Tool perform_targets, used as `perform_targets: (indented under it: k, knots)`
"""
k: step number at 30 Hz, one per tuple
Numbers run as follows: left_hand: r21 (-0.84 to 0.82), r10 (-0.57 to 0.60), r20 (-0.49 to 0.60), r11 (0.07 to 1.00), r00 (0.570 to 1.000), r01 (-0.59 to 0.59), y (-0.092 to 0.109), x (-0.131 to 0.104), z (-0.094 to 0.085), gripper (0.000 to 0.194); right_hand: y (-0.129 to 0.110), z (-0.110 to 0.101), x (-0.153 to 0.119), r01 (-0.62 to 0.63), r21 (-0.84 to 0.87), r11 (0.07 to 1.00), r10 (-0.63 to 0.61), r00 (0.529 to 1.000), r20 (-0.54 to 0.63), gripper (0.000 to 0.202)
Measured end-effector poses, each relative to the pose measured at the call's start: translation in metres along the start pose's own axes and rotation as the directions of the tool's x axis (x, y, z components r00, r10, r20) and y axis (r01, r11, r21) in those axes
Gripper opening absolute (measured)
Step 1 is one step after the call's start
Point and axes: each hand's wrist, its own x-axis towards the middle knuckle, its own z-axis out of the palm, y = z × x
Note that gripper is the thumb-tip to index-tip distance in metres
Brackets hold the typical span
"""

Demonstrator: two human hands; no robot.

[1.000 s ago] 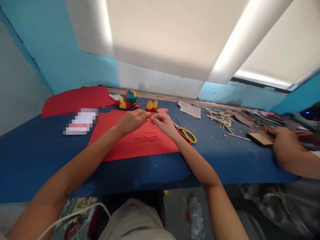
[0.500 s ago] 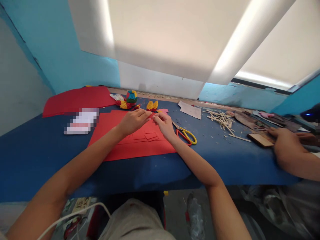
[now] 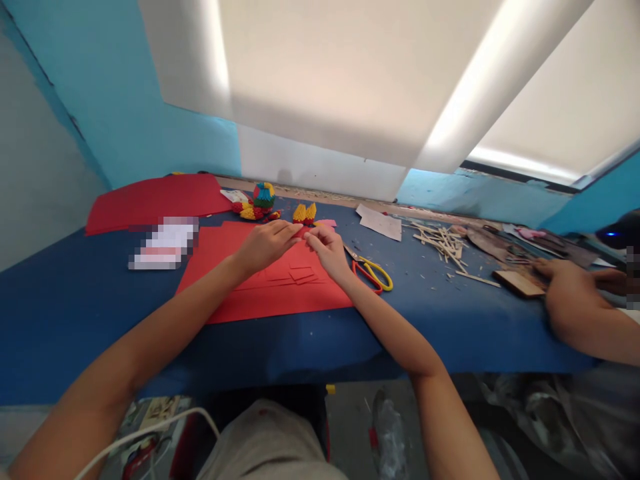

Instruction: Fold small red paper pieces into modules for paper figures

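Note:
My left hand (image 3: 269,245) and my right hand (image 3: 326,249) meet fingertip to fingertip above a large red paper sheet (image 3: 280,306). A small red paper piece (image 3: 302,231) shows between the pinched fingers of both hands; much of it is hidden. Cut red paper pieces (image 3: 301,275) lie on the sheet below my hands. Just right of my right wrist rest scissors (image 3: 373,273) with one red and one yellow handle. Behind my hands stand a yellow-and-red folded-paper piece (image 3: 305,213) and a multicoloured folded-paper figure (image 3: 263,195).
More red sheets (image 3: 155,201) lie at the back left, near a blurred white item (image 3: 166,244). Thin sticks (image 3: 447,244) are scattered to the right beside a pale paper scrap (image 3: 380,221). A co-worker's arm (image 3: 580,303) reaches in near a wooden block (image 3: 519,283).
My hands stay almost in place, with only slight finger movement around the small red paper piece. The camera view shifts a little.

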Motion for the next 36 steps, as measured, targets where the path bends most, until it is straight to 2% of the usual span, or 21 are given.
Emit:
perform_targets:
  k: [7,13,18,23,26,30,34,36]
  knots:
    - [0.009,0.035,-0.031,0.999,0.999,-0.035,0.002,0.001,0.000,0.032,-0.012,-0.010,0.005,-0.027,-0.001,1.000,0.027,0.995,0.093,0.018]
    - [-0.016,0.051,-0.047,0.999,0.998,-0.052,0.002,0.001,-0.001,0.031,-0.008,-0.003,0.001,0.007,0.006,1.000,-0.007,0.999,-0.043,0.016]
    - [-0.007,0.070,-0.046,0.997,0.997,-0.070,-0.001,0.000,0.000,0.032,-0.009,-0.002,0.000,0.001,-0.026,1.000,-0.001,1.000,0.019,0.019]
    - [0.007,0.160,-0.055,0.987,0.986,-0.160,-0.005,-0.001,0.000,0.026,-0.013,-0.006,0.001,-0.034,-0.019,0.999,0.036,0.994,0.104,0.016]
    - [0.006,0.197,-0.010,0.980,0.980,-0.197,-0.005,0.000,-0.002,0.024,-0.015,-0.011,0.004,-0.093,0.030,0.995,0.087,0.982,0.166,0.012]
    - [-0.005,0.194,-0.004,0.981,0.981,-0.194,-0.001,0.003,-0.006,0.024,-0.014,-0.017,0.006,-0.214,0.158,0.964,0.175,0.957,0.230,0.008]
    - [-0.031,0.211,-0.031,0.977,0.977,-0.212,0.001,0.004,-0.006,0.025,-0.015,-0.016,0.005,-0.408,0.326,0.853,0.327,0.904,0.277,0.011]
    - [-0.035,0.183,-0.053,0.982,0.982,-0.185,0.000,0.003,-0.004,0.026,-0.015,-0.012,0.004,-0.449,0.375,0.811,0.375,0.891,0.257,0.013]
